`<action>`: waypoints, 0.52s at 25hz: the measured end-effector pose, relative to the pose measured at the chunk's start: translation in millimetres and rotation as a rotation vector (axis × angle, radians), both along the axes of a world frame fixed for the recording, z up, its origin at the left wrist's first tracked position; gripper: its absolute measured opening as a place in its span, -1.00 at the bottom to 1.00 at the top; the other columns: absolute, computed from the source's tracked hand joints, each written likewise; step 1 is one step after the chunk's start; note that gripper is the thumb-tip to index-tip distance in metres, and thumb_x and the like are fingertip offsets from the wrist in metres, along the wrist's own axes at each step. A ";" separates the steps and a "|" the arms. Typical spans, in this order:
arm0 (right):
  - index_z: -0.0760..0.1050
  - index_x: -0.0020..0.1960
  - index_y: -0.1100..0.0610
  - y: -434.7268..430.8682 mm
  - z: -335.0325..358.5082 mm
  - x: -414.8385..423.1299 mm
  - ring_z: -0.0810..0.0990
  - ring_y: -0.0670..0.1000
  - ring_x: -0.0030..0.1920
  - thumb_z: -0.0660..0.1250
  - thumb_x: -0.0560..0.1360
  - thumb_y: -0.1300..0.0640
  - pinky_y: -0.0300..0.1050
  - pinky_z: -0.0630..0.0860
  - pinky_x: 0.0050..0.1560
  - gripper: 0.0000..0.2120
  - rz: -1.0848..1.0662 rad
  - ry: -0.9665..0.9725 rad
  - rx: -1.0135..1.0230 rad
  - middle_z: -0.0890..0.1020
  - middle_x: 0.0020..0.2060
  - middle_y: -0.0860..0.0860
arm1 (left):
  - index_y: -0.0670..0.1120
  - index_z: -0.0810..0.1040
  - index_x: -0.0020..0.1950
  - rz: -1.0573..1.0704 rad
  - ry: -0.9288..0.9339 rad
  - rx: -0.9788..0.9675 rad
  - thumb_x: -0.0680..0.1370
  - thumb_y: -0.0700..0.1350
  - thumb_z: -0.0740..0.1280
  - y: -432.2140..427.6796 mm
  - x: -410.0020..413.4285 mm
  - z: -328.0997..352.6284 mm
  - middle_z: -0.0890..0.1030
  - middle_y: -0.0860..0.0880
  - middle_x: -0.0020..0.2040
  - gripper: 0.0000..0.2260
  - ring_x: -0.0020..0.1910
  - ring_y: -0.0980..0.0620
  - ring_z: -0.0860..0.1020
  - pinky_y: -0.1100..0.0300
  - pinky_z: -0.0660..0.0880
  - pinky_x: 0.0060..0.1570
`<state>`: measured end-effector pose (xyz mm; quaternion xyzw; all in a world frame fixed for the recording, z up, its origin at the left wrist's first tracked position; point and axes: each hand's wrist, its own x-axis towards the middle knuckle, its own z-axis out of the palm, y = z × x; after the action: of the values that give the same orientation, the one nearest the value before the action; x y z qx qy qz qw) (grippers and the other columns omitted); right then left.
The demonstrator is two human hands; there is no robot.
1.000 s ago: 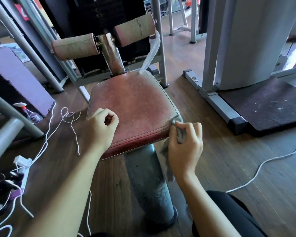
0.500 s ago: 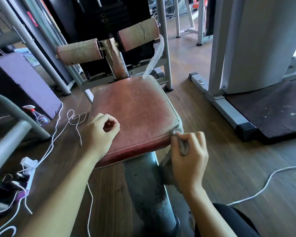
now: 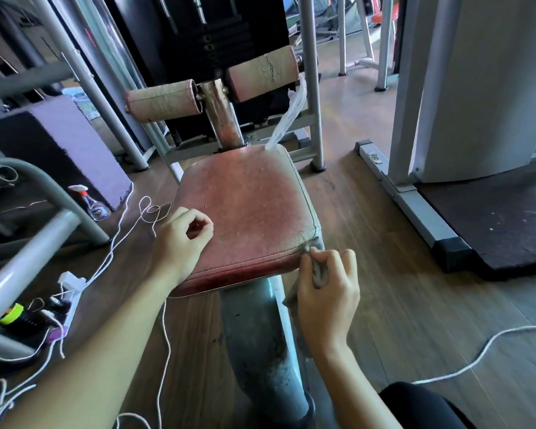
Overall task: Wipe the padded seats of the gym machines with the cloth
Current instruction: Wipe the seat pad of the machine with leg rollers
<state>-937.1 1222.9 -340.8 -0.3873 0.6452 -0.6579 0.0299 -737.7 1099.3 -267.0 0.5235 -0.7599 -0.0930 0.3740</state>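
The red padded seat stands on a thick grey post above the wooden floor. The right hand is at the near right corner of the seat. Its grip is closed around a grey cloth, with the fingers curled over the bunched fabric. The upper end of the cloth touches the worn corner of the seat, and the lower end hangs down beside the post. The left hand rests on the near left corner of the seat. Its grip is loosely clenched, thumb against forefinger, and nothing is visible inside it. Behind the seat, two cracked pink roller pads sit on a rusty upright tube, one on each side. A strip of clear plastic rises from the far right corner of the seat. To the left of the seat, on the floor, a spray bottle lies near a white cord that is loose in loops. The cord runs toward a white power strip.
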 end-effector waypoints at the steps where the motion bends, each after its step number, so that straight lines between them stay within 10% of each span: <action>1: 0.59 -0.14 0.13 3.9 0.4 1.6 0.53 -0.03 -0.24 0.49 0.49 0.19 -0.05 0.50 -0.30 -0.91 0.054 0.061 0.011 0.47 -0.19 -0.07 | -0.03 0.63 -0.18 0.005 -0.010 0.016 0.50 -0.26 0.42 -0.7 -0.4 1.2 0.57 0.08 -0.13 -0.86 -0.11 0.13 0.56 0.40 0.45 -0.03; 9: 0.64 0.03 0.03 -50.1 104.7 -51.2 0.57 0.01 -0.03 0.44 0.51 0.05 -0.08 0.51 -0.09 -0.88 0.347 0.277 -0.116 0.57 -0.04 -0.05 | 0.06 0.62 -0.04 0.079 -0.152 0.079 0.41 0.09 0.31 5.4 -2.2 8.5 0.55 0.09 -0.03 -0.79 0.05 0.10 0.53 0.05 0.45 0.22; 13: 0.64 0.10 0.01 -101.7 98.6 -31.1 0.49 0.14 0.17 0.23 0.56 -0.11 0.03 0.43 0.08 -0.69 0.499 0.770 0.434 0.56 0.16 -0.03 | 0.06 0.62 0.02 0.104 -0.203 0.104 0.37 0.25 0.23 3.8 -3.1 9.1 0.55 0.06 0.00 -0.60 0.07 0.05 0.50 -0.02 0.44 0.20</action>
<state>-968.2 1121.2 -242.2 -0.7291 0.6190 -0.2909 0.0261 -740.8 1103.0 -257.9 0.5876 -0.7598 -0.0592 0.2719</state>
